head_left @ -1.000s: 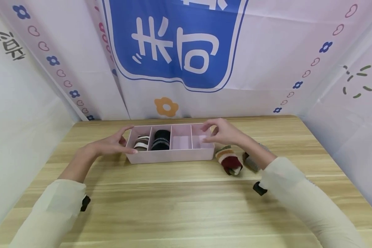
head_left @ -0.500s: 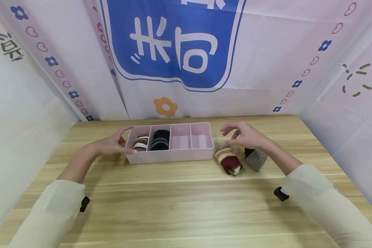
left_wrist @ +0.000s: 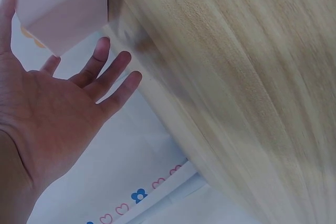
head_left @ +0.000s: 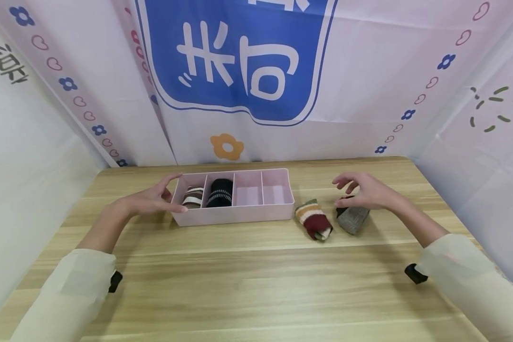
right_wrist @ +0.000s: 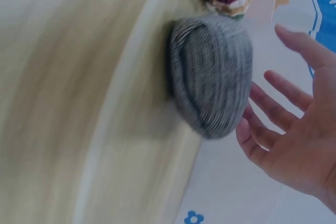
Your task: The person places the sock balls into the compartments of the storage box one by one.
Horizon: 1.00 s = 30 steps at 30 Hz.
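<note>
In the head view a pale pink divided box (head_left: 235, 216) stands at the back of the table. My left hand (head_left: 147, 202) holds its left end, thumb at the front rim and index finger at the back corner. My right hand (head_left: 365, 192) hovers with parted fingers over a rolled grey sock (head_left: 352, 221), nothing in its grasp. The right wrist view shows the grey sock (right_wrist: 215, 77) beside the fingertips. To its left lies a rolled striped sock (head_left: 314, 220) in maroon, cream and mustard. In the box are a brown-and-white rolled sock (head_left: 193, 197) and a black one (head_left: 220, 192).
Two right-hand compartments (head_left: 275, 190) of the box hold nothing. The wood-grain table (head_left: 239, 280) stretches forward from the box. A printed white cloth (head_left: 355, 95) hangs behind the table, with further cloth at both sides.
My right hand has come away from the box's right end and moved right, over the grey sock. My left hand stays on the box. The socks have not moved.
</note>
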Available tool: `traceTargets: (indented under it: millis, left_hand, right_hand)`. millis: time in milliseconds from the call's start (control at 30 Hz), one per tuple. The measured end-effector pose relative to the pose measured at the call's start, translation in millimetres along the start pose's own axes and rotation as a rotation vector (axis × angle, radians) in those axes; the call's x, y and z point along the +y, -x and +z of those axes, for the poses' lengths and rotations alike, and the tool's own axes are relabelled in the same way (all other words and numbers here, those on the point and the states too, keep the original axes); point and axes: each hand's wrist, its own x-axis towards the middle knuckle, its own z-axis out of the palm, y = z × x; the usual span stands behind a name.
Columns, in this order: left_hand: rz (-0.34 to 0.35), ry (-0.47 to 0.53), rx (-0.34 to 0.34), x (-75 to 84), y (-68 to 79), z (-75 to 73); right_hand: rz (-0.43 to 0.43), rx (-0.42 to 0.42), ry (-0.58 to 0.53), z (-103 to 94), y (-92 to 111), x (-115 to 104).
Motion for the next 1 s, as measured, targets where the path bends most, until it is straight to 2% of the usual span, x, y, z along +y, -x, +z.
traceTargets:
  millis: [133,300,367,567,800,1000]
  left_hand:
    - [0.001,0.002,-0.001,0.6,0.7,0.1]
    - [0.004,-0.005,0.001,0.9,1.0,-0.1]
    - [0.003,-0.01,0.003,1.3,1.3,-0.3]
    - [0.003,-0.018,-0.002,1.6,1.2,-1.1]
    - [0.004,-0.005,-0.002,0.3,-0.2,-0.9]
    - [0.005,-0.013,-0.004,-0.2,-0.7,-0.9]
  right_hand:
    - [0.039,0.018,0.068,-1.0,10.1,4.9]
    - [0.166,0.02,0.215,-0.7,20.1,6.0]
    - [0.185,0.004,0.237,-0.4,22.0,7.1]
    - [0.144,-0.04,0.153,1.0,21.6,11.6]
    - [0.048,-0.063,0.093,-1.7,15.4,14.7]
    - [0.05,-0.096,0.065,-4.6,15.7,17.0]
